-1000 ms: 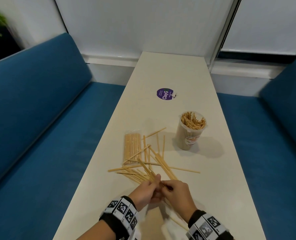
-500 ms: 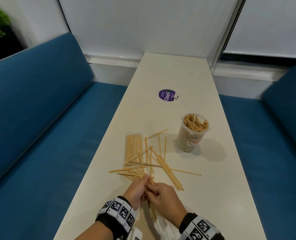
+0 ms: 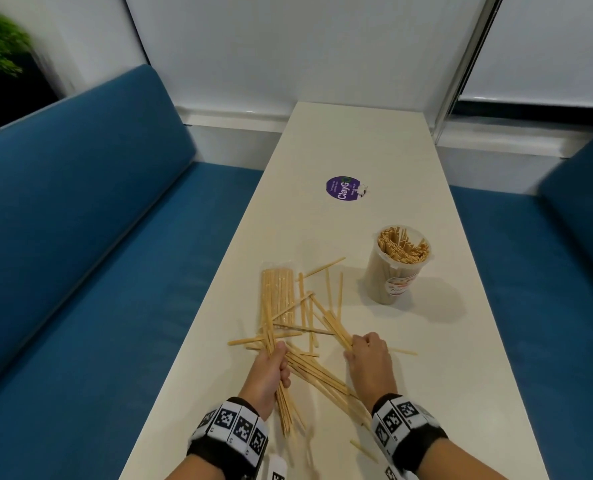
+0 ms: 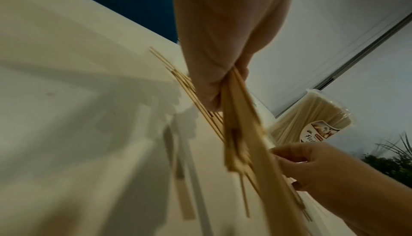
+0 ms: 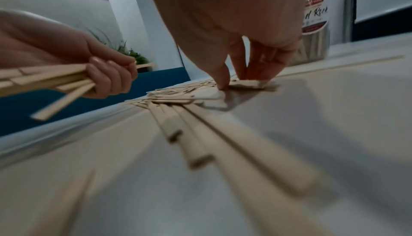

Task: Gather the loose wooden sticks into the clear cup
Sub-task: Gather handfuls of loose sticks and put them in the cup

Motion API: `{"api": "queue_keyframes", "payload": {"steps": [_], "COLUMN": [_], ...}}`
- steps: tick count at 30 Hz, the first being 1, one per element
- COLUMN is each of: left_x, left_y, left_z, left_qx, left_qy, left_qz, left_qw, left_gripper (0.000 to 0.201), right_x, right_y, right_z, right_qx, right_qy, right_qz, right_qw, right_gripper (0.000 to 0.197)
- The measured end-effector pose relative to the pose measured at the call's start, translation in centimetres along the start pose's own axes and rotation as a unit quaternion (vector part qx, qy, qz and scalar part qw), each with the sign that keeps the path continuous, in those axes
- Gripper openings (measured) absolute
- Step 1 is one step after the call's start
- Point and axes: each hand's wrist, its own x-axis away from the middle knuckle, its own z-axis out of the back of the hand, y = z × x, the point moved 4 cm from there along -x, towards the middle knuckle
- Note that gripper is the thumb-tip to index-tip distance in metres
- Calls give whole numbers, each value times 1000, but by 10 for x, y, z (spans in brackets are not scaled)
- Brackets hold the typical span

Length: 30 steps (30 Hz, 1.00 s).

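A clear cup (image 3: 392, 282) packed with wooden sticks stands upright at the right of the white table (image 3: 357, 140). Loose wooden sticks (image 3: 309, 306) lie crisscrossed to the left of the cup, and more lie between my hands (image 3: 319, 375). My left hand (image 3: 277, 362) grips a bundle of sticks (image 3: 284, 407), which also shows in the left wrist view (image 4: 240, 125). My right hand (image 3: 357, 344) is down on the table; its thumb and fingers (image 5: 260, 74) pinch the ends of a few sticks (image 5: 245, 84) that lie flat. The cup (image 5: 316, 19) stands just beyond that hand.
A packet of sticks in a clear wrapper (image 3: 277, 292) lies left of the loose ones, near the table's left edge. A purple round sticker (image 3: 343, 188) is farther up the table. Blue bench seats (image 3: 97, 271) run along both sides. One short stick (image 3: 362, 450) lies by my right wrist.
My hands were together at the near end of the pile. They have parted: the left now holds a bundle, and the right has moved right onto a group of sticks.
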Motion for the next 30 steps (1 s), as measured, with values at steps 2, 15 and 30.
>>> {"api": "queue_keyframes", "payload": {"steps": [2, 15, 30], "left_x": [0, 8, 12], "left_y": [-2, 2, 19], "left_z": [-1, -11, -24], "left_qx": [6, -34, -54], "left_qy": [-7, -44, -31], "left_qz": [9, -2, -16], "left_qw": [1000, 998, 998], "left_gripper": [18, 17, 40], "right_x": [-1, 12, 35], "right_y": [2, 14, -53], "right_z": [-2, 33, 37], "right_qx": [10, -256, -280], "right_qy": [-13, 13, -55], "right_qz": [18, -98, 64], "right_qw": [1000, 961, 956], "right_gripper": [23, 11, 31]}}
